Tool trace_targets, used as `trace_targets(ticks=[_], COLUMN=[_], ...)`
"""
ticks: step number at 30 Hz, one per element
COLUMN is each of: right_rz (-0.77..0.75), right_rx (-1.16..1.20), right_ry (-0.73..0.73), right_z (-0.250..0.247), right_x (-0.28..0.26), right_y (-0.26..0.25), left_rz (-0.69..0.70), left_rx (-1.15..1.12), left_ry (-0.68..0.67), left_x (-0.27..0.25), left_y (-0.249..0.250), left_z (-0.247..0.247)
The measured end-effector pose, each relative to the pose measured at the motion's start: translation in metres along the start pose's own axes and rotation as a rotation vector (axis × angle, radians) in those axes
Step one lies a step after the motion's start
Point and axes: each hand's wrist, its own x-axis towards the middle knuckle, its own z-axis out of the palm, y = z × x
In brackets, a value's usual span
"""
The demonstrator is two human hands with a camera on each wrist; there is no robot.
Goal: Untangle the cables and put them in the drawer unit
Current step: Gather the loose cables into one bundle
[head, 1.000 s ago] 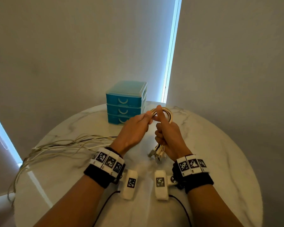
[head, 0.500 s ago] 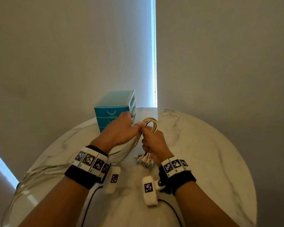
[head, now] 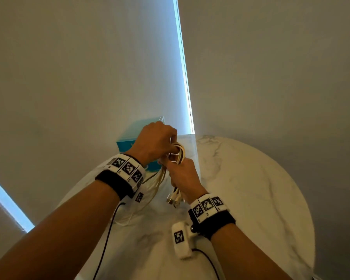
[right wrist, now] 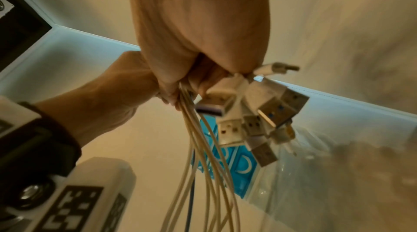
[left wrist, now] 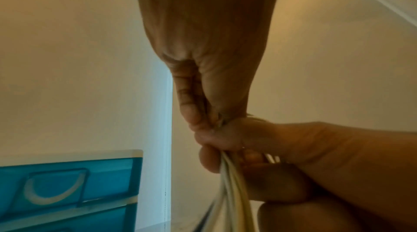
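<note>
Since a moment ago our view has tipped upward, so more wall and less of the marble tabletop (head: 251,188) shows, and our hands have risen in front of the drawer unit (head: 129,136), which now peeks out only behind the left knuckles. At the far left edge of the tabletop that teal drawer unit stands with its drawers closed, as the left wrist view shows. Our left hand (head: 153,143) is curled over the top of the looped cables (head: 179,152), fingers pinching the bend of the loop. From there pale strands trail down to the tabletop between our wrists. Just to the right and touching the left hand, our right hand (head: 183,176) is closed in a fist around the same bundle below the loop, and a cluster of white USB plugs (right wrist: 255,116) hangs out of the bottom of that fist.
</note>
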Motion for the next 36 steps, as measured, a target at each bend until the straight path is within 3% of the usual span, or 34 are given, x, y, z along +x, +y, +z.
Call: trace_targets(ticks=[5, 10, 14, 20, 26, 33, 36], right_rz=[0.096, 0.178, 0.145, 0.116, 0.029, -0.052, 0.002], right_rx=[0.153, 0.028, -0.042, -0.123, -0.346, -0.089, 0.108], right_ry=[-0.085, -0.225, -0.301, -0.303, -0.356, -0.300, -0.235], right_z=[-0.003, 0.000, 0.003, 0.011, 0.006, 0.008, 0.013], right_x=[-0.005, -0.010, -0.015, -0.019, -0.016, -0.013, -0.012], right_y=[0.000, 0.009, 0.013, 0.014, 0.011, 0.018, 0.018], left_rz=[0.122, 0.230, 0.312, 0.343, 0.413, 0.545, 0.601], left_rx=[0.100, 0.152, 0.161, 0.110, 0.088, 0.052, 0.077], left_ry=[0.035, -0.013, -0.007, 0.004, 0.072, 0.200, 0.233], left_x=[0.009, 0.001, -0.001, -0.008, -0.010, -0.015, -0.019], left_y=[0.011, 0.017, 0.018, 0.013, 0.012, 0.020, 0.031], left_z=[-0.018, -0.022, -0.026, -0.021, -0.020, -0.027, -0.027])
